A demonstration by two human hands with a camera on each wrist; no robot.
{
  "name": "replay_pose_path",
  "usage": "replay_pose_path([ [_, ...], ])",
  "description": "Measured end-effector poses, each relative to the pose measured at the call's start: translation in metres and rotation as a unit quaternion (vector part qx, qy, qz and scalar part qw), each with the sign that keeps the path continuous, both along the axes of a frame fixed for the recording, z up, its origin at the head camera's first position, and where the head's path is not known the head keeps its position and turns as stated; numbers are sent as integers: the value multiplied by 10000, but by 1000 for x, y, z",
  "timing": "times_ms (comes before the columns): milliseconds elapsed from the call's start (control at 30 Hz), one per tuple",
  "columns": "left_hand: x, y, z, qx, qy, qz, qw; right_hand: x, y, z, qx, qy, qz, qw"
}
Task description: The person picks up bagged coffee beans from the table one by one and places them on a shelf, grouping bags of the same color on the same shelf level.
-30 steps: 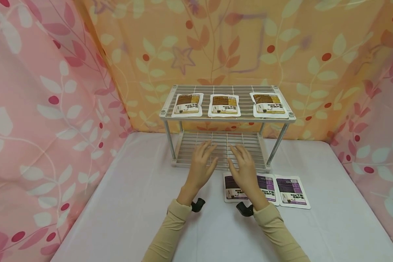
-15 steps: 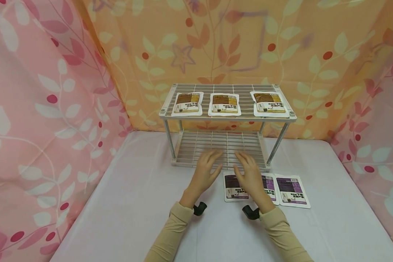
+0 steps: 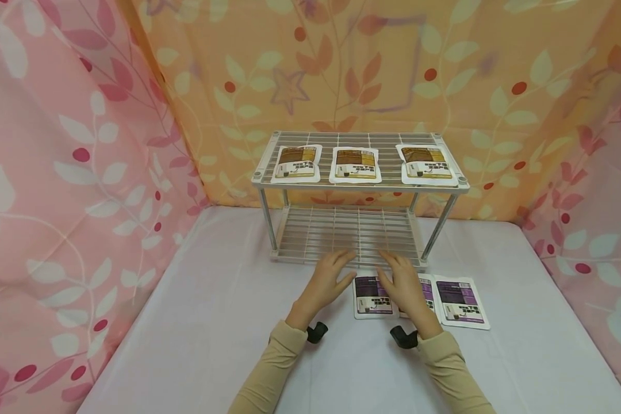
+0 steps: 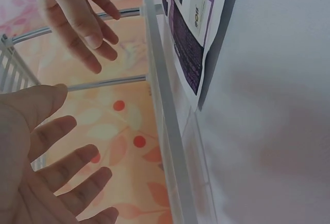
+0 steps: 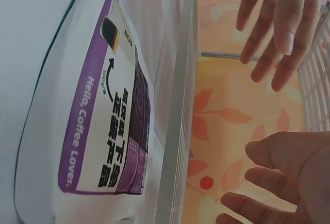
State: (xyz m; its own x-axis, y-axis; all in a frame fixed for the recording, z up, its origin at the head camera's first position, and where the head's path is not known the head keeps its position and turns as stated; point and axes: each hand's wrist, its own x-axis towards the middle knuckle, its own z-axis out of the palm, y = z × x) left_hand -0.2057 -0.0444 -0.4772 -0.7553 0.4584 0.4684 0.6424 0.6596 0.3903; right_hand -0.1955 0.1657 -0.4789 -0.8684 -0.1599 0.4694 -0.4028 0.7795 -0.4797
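My left hand hovers at the front edge of the rack's lower shelf, fingers extended and holding nothing. Facing it, my right hand is held above the purple coffee bags, fingers loosely straight and palm inward. Below it a purple bag lies on the table, and a second purple bag is partly hidden by the hand. A third purple bag lies at the right end of the row. In the right wrist view, a purple bag with "Hello, Coffee Lover." lettering shows close up, untouched.
On the upper shelf of the white wire rack lie three brown-and-yellow bags: a left one, a middle one and a right one. Metal posts hold the shelves apart. Patterned cloth encloses the white table.
Both hands have drawn back toward the person from over the lower shelf. The right hand has also shifted rightward, uncovering more of the leftmost purple bag. The bags have stayed put.
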Motion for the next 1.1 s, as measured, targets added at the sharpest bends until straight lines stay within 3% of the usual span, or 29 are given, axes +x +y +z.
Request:
replay_pose_path([
  [333,4,-1,-7,-483,-897,1,9948,2,10,-3,351,-704,104,9968],
  [567,7,0,-10,-667,-1528,-11,9860,2,19,-1,517,-1284,309,9899],
  [800,8,4,-17,-868,-1636,-17,9827,2,25,2,504,-1539,575,9851],
  [1100,11,6,-21,-1144,-1611,-40,9803,3,28,2,622,-1927,559,9777],
])
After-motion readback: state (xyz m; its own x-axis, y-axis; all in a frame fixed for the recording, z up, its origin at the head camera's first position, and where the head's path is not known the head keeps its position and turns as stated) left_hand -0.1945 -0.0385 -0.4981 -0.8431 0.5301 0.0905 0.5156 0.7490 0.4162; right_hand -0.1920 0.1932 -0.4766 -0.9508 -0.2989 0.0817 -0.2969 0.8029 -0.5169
